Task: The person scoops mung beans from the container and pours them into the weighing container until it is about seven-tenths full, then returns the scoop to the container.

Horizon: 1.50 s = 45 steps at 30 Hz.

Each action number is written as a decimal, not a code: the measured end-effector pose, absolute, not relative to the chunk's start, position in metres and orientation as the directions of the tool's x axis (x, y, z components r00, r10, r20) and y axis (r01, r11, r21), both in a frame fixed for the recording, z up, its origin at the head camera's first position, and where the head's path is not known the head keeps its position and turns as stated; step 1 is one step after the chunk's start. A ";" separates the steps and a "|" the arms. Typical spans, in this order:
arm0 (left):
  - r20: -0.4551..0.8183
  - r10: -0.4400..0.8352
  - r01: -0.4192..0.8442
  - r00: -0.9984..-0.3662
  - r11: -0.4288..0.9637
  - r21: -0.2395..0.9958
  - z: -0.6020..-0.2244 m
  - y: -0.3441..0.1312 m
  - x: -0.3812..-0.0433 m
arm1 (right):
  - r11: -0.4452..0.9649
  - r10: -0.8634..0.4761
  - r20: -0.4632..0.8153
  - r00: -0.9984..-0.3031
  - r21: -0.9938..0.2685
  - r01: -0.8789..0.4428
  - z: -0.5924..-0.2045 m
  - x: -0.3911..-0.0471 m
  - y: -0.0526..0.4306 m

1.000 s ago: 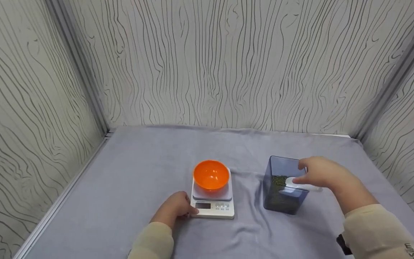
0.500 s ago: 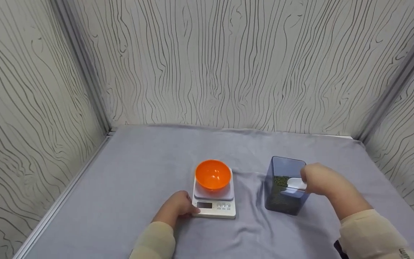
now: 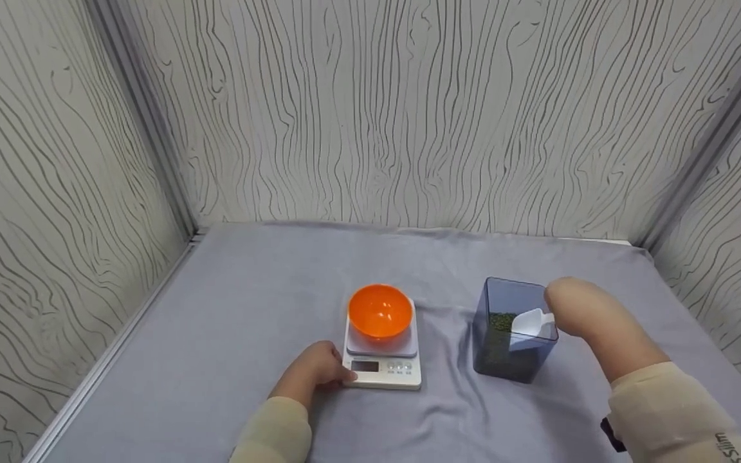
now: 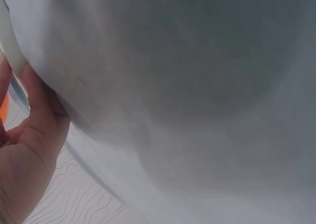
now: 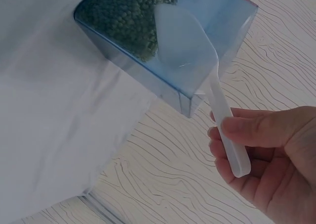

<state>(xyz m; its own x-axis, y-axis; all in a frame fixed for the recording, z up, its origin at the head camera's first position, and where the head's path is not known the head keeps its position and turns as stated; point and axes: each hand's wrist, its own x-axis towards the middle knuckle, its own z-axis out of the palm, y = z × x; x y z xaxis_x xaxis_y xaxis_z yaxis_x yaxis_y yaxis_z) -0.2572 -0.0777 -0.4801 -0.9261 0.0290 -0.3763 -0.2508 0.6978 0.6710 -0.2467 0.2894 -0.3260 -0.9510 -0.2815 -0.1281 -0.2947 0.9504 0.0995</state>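
In the head view my left hand pinches the front left corner of a white kitchen scale, its thumb on top near the dark display. An orange bowl with nothing in it stands on the scale's platform. My right hand grips the handle of a white scoop, thumb along the top and fingers curled beneath. The scoop's blade lies inside a clear bluish square container, beside small green beans that fill its lower part. The left wrist view mostly shows blurred cloth.
A wrinkled grey cloth covers the table. Panels with a wood-grain pattern stand behind and at both sides, with grey metal posts at the corners. The container stands to the right of the scale, a short gap between them.
My right hand has closed around the scoop's handle, and the scoop has tilted more steeply inside the container. The left hand, scale and bowl have stayed in place.
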 end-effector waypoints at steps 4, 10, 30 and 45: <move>-0.371 0.030 -0.242 -0.928 0.707 0.664 -0.481 -0.078 -0.258 | 0.930 -0.337 -0.057 -0.940 0.137 -0.342 -0.321 -0.247 0.287; -0.369 0.038 -0.240 -0.929 0.697 0.676 -0.482 -0.078 -0.258 | 0.917 -0.353 -0.034 -0.935 0.187 -0.353 -0.326 -0.247 0.280; -0.389 0.045 -0.249 -0.920 0.700 0.670 -0.484 -0.078 -0.259 | 0.926 -0.353 -0.028 -0.935 0.132 -0.353 -0.363 -0.265 0.286; -0.384 0.047 -0.242 -0.922 0.704 0.667 -0.485 -0.078 -0.259 | 0.898 -0.418 -0.018 -0.908 0.141 -0.416 -0.379 -0.272 0.276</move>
<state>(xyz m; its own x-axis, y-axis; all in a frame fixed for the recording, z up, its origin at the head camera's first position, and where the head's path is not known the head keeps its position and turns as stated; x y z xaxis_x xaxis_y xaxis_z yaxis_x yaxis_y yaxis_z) -0.2595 -0.0783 -0.4845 -0.9221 0.0468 -0.3842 -0.2422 0.7043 0.6673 -0.2724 0.2762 -0.3788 -0.9083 -0.4180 -0.0179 -0.4162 0.8983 0.1409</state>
